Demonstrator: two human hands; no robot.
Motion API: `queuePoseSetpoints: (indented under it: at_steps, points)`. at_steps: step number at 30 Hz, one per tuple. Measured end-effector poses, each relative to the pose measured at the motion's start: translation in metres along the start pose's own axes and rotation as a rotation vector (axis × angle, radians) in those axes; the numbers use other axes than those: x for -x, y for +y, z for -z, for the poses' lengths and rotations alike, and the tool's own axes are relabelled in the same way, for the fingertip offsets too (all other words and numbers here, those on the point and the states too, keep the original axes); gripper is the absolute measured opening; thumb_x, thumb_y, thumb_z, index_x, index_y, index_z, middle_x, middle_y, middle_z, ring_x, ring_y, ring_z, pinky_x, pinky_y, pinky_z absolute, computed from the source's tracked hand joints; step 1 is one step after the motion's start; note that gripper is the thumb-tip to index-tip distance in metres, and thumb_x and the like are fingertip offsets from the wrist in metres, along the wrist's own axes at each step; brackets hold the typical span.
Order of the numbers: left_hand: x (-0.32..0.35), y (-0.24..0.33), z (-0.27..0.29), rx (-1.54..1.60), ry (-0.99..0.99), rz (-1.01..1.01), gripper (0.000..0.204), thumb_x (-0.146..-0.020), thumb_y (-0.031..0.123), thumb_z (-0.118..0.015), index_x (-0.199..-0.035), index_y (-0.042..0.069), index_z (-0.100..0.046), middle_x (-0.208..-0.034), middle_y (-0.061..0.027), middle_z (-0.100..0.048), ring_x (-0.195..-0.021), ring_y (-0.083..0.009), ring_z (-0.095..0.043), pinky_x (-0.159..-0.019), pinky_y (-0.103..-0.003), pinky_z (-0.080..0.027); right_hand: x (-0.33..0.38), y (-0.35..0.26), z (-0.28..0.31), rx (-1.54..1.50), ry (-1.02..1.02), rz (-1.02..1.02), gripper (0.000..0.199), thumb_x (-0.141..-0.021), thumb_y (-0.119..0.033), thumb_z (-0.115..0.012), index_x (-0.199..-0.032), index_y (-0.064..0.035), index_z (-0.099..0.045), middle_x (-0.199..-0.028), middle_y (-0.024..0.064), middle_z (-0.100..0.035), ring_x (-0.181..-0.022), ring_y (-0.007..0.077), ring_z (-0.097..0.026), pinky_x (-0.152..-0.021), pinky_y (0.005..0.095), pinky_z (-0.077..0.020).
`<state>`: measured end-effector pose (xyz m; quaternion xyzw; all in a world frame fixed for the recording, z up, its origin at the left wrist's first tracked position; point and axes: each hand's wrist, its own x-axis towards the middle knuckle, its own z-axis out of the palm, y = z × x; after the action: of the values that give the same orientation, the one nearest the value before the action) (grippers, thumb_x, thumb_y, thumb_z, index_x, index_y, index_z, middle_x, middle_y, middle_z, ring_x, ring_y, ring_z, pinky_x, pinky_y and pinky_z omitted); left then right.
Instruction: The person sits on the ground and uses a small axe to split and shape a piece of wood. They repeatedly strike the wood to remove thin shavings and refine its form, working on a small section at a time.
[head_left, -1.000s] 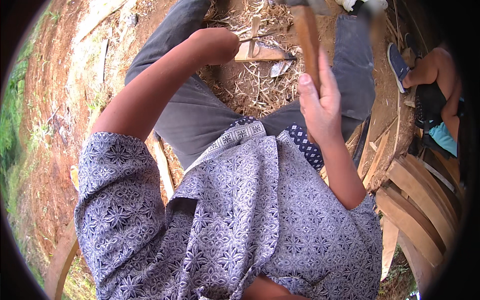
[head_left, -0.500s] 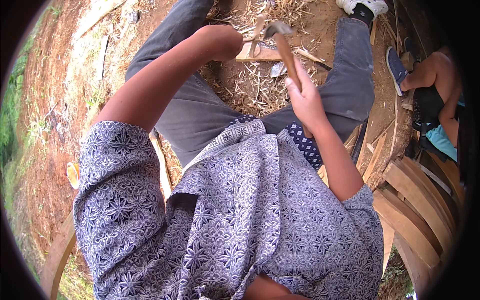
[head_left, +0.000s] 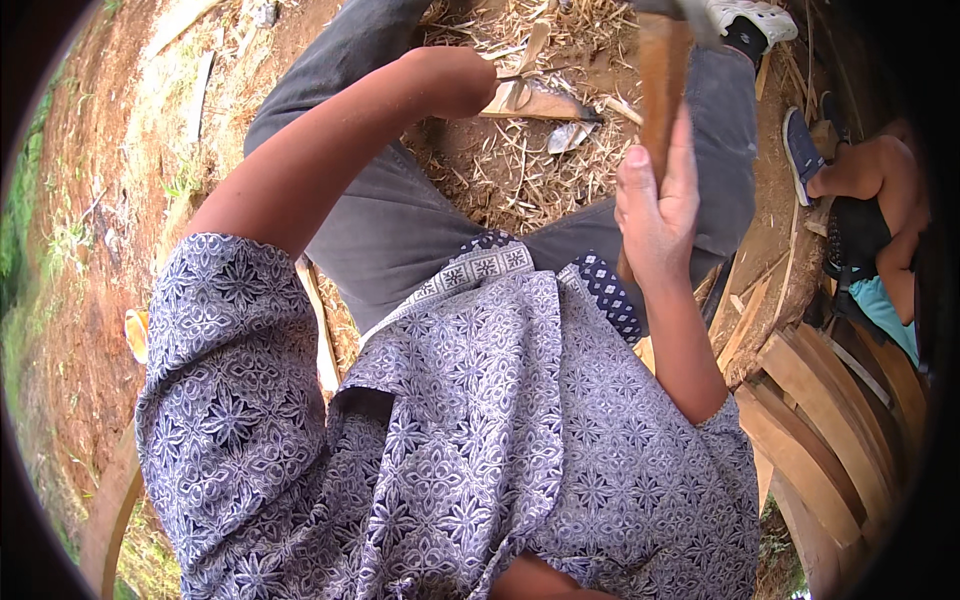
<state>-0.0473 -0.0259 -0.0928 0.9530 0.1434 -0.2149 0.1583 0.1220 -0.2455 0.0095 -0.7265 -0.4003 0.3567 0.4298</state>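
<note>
Board (head_left: pixel 548 103) lies on the ground (head_left: pixel 120 270) between the legs (head_left: pixel 370 220); shavings (head_left: pixel 500 175) surround it. Scrap (head_left: pixel 568 138) lies on its near side. Blade (head_left: pixel 530 74), in left hand (head_left: pixel 458 82), extends over the board from its left. Hammer (head_left: pixel 660 90), in right hand (head_left: pixel 660 215), stands right of the board. Planks (head_left: pixel 800 440) are piled farther right, nearer than the co-worker's leg (head_left: pixel 850 175).

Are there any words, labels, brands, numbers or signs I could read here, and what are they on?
Readable text: none.
Black sock: a small pale mark, too small to make out.
Patterned shirt: flower-like shapes, no lettering.
Hammer: no lettering visible on its wooden handle; its head is blurred.
</note>
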Motion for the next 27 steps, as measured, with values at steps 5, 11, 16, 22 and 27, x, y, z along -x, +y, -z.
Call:
queuePoseSetpoints:
  at_steps: [5, 11, 16, 22, 27]
  points:
    - [0.001, 0.012, 0.023, 0.012, -0.147, 0.110, 0.016, -0.093, 0.011, -0.058, -0.093, 0.000, -0.070, -0.086, -0.0179, -0.071, -0.081, -0.0364, -0.072, -0.072, -0.044, -0.059, -0.004, 0.057, -0.002, 0.229, -0.215, -0.001, 0.061, -0.103, -0.008, -0.056, -0.160, -0.0044, -0.035, -0.143, 0.0156, -0.057, -0.106, 0.0154, -0.061, -0.094, 0.0293, -0.0492]
    - [-0.006, -0.010, -0.019, 0.020, 0.036, -0.017, 0.018, -0.090, 0.009, -0.059, -0.092, -0.002, -0.073, -0.088, -0.0180, -0.074, -0.084, -0.0367, -0.073, -0.073, -0.046, -0.058, 0.007, -0.001, -0.003, -0.073, -0.013, -0.076, 0.060, -0.106, -0.012, -0.055, -0.161, -0.0051, -0.032, -0.121, 0.0061, -0.062, -0.085, 0.0048, -0.053, -0.075, 0.0219, -0.0470]
    - [-0.008, 0.012, 0.004, 0.146, -0.128, 0.101, 0.024, -0.093, 0.015, -0.055, -0.097, -0.001, -0.073, -0.098, -0.0212, -0.075, -0.091, -0.0392, -0.073, -0.080, -0.049, -0.057, -0.013, 0.037, 0.004, 0.145, -0.237, -0.139, 0.061, -0.104, -0.011, -0.057, -0.160, -0.0051, -0.034, -0.137, 0.0147, -0.062, -0.100, 0.0152, -0.063, -0.089, 0.0300, -0.0508]
    - [-0.011, 0.012, 0.009, 0.241, -0.064, 0.131, 0.028, -0.097, 0.016, -0.050, -0.099, -0.001, -0.073, -0.100, -0.0233, -0.074, -0.093, -0.0410, -0.073, -0.081, -0.051, -0.057, -0.008, 0.038, 0.001, 0.117, -0.099, -0.199, 0.061, -0.104, -0.009, -0.056, -0.161, -0.0055, -0.034, -0.136, 0.0133, -0.062, -0.100, 0.0147, -0.062, -0.091, 0.0302, -0.0511]
    - [-0.003, 0.013, 0.001, 0.235, -0.099, 0.147, 0.026, -0.094, 0.015, -0.054, -0.101, -0.001, -0.074, -0.100, -0.0230, -0.074, -0.093, -0.0388, -0.073, -0.082, -0.048, -0.057, -0.004, 0.012, -0.005, 0.007, -0.099, -0.182, 0.059, -0.104, -0.010, -0.056, -0.159, -0.0019, -0.036, -0.126, 0.0093, -0.062, -0.094, 0.0099, -0.057, -0.088, 0.0270, -0.0498]
